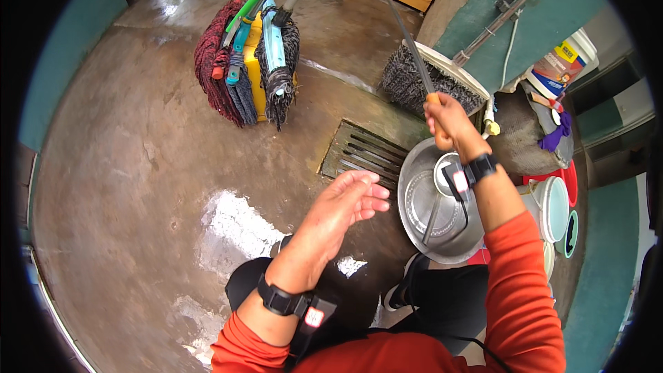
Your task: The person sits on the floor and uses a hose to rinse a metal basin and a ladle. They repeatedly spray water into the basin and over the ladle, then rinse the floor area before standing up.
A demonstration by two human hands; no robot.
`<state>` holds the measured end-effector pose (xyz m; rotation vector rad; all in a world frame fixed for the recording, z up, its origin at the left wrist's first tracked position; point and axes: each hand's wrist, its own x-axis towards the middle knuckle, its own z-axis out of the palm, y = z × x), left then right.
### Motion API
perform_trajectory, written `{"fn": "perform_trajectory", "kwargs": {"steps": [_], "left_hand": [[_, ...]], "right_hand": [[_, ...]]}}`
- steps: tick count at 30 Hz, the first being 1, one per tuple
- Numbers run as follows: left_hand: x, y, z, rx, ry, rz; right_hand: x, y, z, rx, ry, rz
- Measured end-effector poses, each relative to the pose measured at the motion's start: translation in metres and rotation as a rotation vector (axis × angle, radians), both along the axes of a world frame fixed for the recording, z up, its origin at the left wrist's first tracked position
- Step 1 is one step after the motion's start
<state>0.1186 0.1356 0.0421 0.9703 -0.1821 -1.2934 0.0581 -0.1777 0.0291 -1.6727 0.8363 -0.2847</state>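
Observation:
My right hand (449,123) is closed around the orange handle of a long thin metal tool (410,44). Its dark shaft points away from me and slightly left; whether it is a rod or a blade seen edge-on, I cannot tell. My left hand (344,202) hangs empty over the wet floor, fingers half curled and a little apart. Below my right hand and wrist stands a wide metal basin (414,212). Inside it lies a long-handled ladle (434,217), its bowl partly hidden by the device on my right wrist.
A slotted drain grate (362,150) lies left of the basin. Ahead, several mops (220,62) stand in a yellow bucket (253,77). A grey bristled brush head (414,80) leans by the pillar. Pale buckets (558,207) and a stone-like block (523,140) crowd the right side.

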Motion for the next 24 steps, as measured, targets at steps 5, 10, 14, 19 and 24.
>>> {"fn": "perform_trajectory", "kwargs": {"steps": [5,10,14,19,24], "left_hand": [[0.002,-0.005,0.003,-0.009,0.058,-0.005],[0.006,-0.006,0.003,0.009,0.076,0.001],[0.007,-0.007,0.004,0.009,0.102,0.0],[0.002,-0.005,0.004,-0.014,0.086,-0.002],[0.0,-0.007,0.004,-0.022,0.069,0.016]], "right_hand": [[0.081,-0.055,-0.009,-0.099,0.11,-0.027],[0.136,-0.085,0.001,0.213,0.043,-0.143],[0.13,-0.086,0.011,0.185,0.197,-0.049],[0.106,-0.064,0.012,0.032,0.36,0.053],[0.065,-0.043,0.032,-0.042,0.421,0.224]]}}
